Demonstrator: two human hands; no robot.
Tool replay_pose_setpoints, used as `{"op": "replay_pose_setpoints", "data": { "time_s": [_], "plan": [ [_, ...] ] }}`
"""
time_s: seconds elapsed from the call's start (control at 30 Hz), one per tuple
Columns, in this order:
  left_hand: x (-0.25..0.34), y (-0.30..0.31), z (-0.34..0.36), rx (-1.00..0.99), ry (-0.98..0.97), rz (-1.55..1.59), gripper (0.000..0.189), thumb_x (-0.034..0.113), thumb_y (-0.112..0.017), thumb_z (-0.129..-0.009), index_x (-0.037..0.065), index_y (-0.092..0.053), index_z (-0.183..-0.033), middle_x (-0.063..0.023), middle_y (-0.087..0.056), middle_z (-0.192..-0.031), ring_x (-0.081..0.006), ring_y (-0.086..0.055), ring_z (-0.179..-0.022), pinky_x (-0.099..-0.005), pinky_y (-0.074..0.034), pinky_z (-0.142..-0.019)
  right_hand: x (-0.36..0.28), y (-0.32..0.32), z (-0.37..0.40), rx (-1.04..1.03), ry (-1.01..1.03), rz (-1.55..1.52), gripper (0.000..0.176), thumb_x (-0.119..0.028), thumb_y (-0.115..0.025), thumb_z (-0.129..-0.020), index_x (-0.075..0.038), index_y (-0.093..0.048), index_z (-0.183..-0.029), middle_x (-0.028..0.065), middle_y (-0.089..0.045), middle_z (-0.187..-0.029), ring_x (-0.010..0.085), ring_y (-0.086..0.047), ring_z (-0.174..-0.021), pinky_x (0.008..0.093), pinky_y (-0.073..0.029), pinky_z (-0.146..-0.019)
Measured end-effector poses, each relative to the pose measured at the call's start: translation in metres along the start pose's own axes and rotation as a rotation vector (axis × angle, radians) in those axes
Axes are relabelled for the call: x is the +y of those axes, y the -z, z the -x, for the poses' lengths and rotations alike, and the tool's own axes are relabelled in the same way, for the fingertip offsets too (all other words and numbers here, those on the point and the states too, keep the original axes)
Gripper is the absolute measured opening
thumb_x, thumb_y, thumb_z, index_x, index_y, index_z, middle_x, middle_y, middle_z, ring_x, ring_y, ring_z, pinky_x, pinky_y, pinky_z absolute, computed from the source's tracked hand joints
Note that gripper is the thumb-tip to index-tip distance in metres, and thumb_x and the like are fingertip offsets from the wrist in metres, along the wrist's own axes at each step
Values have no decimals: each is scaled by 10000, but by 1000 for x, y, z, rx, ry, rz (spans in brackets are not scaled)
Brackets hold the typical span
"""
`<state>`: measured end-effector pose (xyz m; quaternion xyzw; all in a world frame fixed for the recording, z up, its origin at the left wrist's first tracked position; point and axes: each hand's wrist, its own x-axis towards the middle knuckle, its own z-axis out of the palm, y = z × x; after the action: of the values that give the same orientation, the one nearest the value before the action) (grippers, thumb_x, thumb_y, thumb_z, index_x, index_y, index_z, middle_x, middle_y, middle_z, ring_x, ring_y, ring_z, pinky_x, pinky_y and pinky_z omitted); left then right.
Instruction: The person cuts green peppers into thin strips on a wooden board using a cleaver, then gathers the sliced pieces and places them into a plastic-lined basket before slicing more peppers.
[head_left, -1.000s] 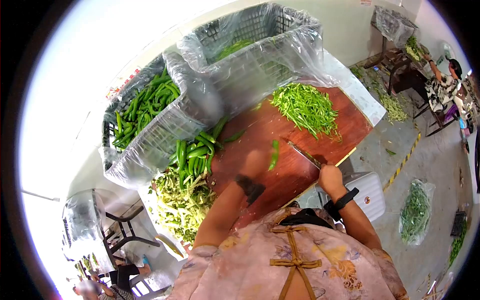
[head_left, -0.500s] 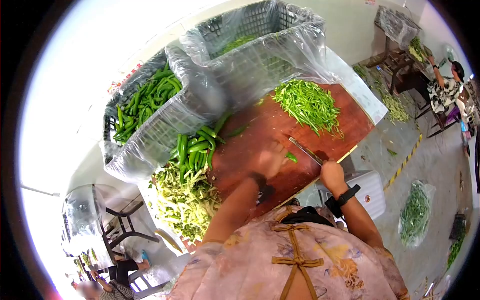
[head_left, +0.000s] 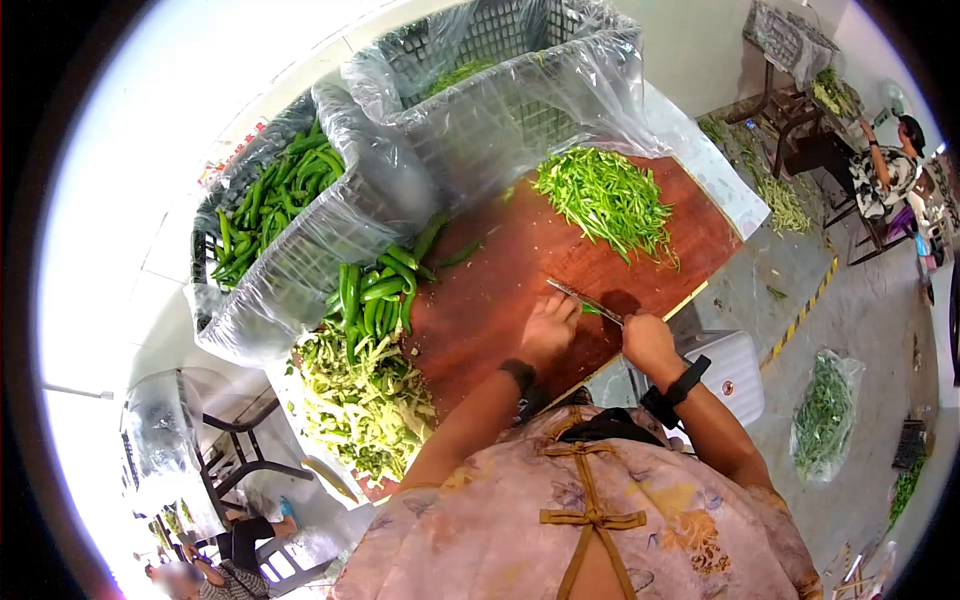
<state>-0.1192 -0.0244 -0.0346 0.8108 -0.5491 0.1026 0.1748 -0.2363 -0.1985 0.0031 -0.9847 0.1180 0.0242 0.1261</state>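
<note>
My right hand [head_left: 648, 343] is closed around the handle of a knife [head_left: 585, 299], whose blade points up and left over the wooden cutting board [head_left: 480, 320]. My left hand [head_left: 549, 328] has curled fingers at the board, closed by the blade. A small green pepper piece [head_left: 591, 310] shows between its fingertips and the knife; the rest is hidden. Shredded green pepper [head_left: 610, 200] is heaped at the far right of the board. Whole green peppers [head_left: 378, 295] lie at its left edge, above a pile of pale cut pepper cores [head_left: 360, 400].
Behind the board stand two plastic-lined crates: one with green peppers [head_left: 285, 185], the other crate [head_left: 520, 110] with shreds inside. A white bin [head_left: 728, 375] is below right. A bag of greens [head_left: 827, 420] lies on the floor. One person sits far right, another lower left.
My left hand was blurred and has settled beside the blade. The knife and right hand appear slightly further left, and the whole view has shifted a little.
</note>
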Motion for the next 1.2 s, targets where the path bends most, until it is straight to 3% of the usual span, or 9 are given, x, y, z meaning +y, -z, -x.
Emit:
{"op": "replay_pose_setpoints", "data": {
  "time_s": [0.1,0.83,1.13,1.2],
  "plan": [
    [10,3,-3,-16,113,112,336,133,-562,-750,78,-617,-1077,-102,-556,-1104,-290,-483,-1077,-425,-413,-887,-6,15,4,20,18,-39,161,-113,-504,-794,-5,-592,-714,218,-596,-712,388,-612,-669,476,-496,-613],
    [12,8,-8,29,121,205,282,120,-561,-747,73,-645,-1013,-66,-561,-1032,-263,-497,-1015,-400,-391,-874,-12,21,2,-75,36,27,91,-47,-505,-732,4,-579,-725,220,-603,-713,361,-637,-662,440,-513,-582],
    [14,10,-10,-77,153,161,336,123,-557,-742,67,-613,-1069,-67,-553,-1068,-265,-489,-1040,-397,-391,-896,-4,-7,-36,145,114,-48,95,-67,-524,-739,-7,-591,-707,210,-590,-717,398,-594,-640,465,-491,-587],
    [12,11,-8,65,88,158,352,116,-564,-733,68,-604,-1079,-71,-560,-1056,-270,-495,-1039,-403,-394,-896,-1,-5,-39,107,81,-42,106,-80,-522,-752,-9,-592,-717,206,-593,-721,402,-594,-643,467,-490,-592]
  ]
}}
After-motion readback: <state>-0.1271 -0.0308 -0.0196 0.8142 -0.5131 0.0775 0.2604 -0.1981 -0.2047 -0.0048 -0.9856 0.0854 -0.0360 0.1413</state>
